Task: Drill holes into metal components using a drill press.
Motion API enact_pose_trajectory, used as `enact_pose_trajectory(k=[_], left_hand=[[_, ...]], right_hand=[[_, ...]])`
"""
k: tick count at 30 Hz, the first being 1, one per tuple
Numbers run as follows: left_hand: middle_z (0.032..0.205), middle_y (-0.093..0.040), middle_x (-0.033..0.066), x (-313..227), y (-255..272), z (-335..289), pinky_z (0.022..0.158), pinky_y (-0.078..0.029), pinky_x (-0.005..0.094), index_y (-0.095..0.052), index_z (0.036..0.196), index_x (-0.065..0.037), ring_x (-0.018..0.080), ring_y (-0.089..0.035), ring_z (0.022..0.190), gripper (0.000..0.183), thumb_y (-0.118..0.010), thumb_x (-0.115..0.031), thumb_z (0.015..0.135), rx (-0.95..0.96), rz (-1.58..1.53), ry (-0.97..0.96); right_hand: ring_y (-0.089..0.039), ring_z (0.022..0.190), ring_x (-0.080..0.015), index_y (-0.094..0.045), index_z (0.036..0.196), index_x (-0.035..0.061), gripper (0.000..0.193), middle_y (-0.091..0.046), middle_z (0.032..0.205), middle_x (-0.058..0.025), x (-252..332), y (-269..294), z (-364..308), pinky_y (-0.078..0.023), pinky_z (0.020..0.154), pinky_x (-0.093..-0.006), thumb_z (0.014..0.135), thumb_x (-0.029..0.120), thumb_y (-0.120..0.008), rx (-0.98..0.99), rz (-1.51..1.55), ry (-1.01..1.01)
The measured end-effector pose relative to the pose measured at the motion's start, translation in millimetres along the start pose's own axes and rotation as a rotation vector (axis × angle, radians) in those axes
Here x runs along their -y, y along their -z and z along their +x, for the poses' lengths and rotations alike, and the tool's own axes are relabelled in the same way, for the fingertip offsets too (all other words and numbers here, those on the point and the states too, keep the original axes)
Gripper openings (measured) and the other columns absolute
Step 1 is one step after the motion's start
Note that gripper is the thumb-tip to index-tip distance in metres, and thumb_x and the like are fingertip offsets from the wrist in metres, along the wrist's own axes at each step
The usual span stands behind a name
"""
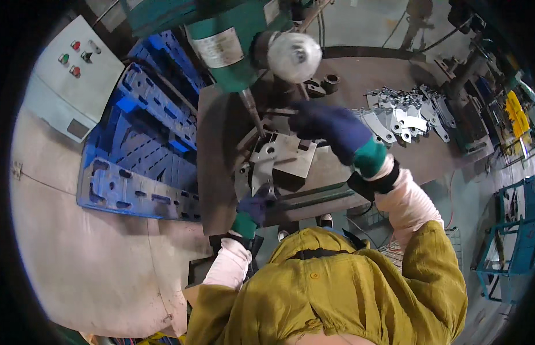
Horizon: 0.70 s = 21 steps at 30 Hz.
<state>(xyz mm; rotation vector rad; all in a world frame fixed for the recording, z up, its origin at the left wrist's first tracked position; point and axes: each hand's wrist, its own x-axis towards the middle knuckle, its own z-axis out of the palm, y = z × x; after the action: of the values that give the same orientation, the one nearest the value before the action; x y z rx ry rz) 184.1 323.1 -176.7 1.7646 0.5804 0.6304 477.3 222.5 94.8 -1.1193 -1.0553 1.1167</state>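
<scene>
My left hand (254,208), in a blue glove with a green cuff, grips the near end of a flat grey metal plate (263,168) with holes in it. The plate lies against a metal block (296,160) on the worktable. Just above the plate's far end is the tip of the drill bit (259,125), under a green drill press (224,49). My right hand (332,127), gloved the same way and slightly blurred, is closed around the feed lever (303,90), which runs down from the round pale hub (295,56). Its fingertips are partly hidden.
A pile of curved metal plates (408,118) lies on the brown worktable (351,75) at right. Dark metal rings (331,82) sit behind the block. Blue plastic pallets (144,144) and a control cabinet (77,75) stand at left. A blue cart (512,230) is far right.
</scene>
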Motion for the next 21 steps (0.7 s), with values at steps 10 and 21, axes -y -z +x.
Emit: enact_pose_trajectory(k=[10,21], left_hand=[[0.096,-0.069,0.0070,-52,-15,51,0.069,-0.056,0.0310,-0.062,0.116,-0.004,0.0166,-0.068,0.079,0.043,-0.072,-0.035,0.088,-0.285,-0.446,0.455],[0.094,-0.070,0.0064,38,-27,81,0.066,-0.059,0.0291,-0.066,0.111,-0.007,0.0175,-0.068,0.076,0.042,-0.079,-0.034,0.082,-0.465,-0.421,0.461]], right_hand=[[-0.064,0.108,-0.0317,-0.052,0.129,-0.0014,0.061,-0.062,0.123,-0.0202,102,-38,18,-0.052,0.097,-0.0468,0.094,0.048,-0.059,0.210,1.076,-0.187],[-0.065,0.098,-0.0259,-0.056,0.126,-0.0026,0.048,-0.066,0.111,-0.0163,113,-45,27,-0.055,0.088,-0.0386,0.095,0.034,-0.059,0.197,1.144,-0.201]])
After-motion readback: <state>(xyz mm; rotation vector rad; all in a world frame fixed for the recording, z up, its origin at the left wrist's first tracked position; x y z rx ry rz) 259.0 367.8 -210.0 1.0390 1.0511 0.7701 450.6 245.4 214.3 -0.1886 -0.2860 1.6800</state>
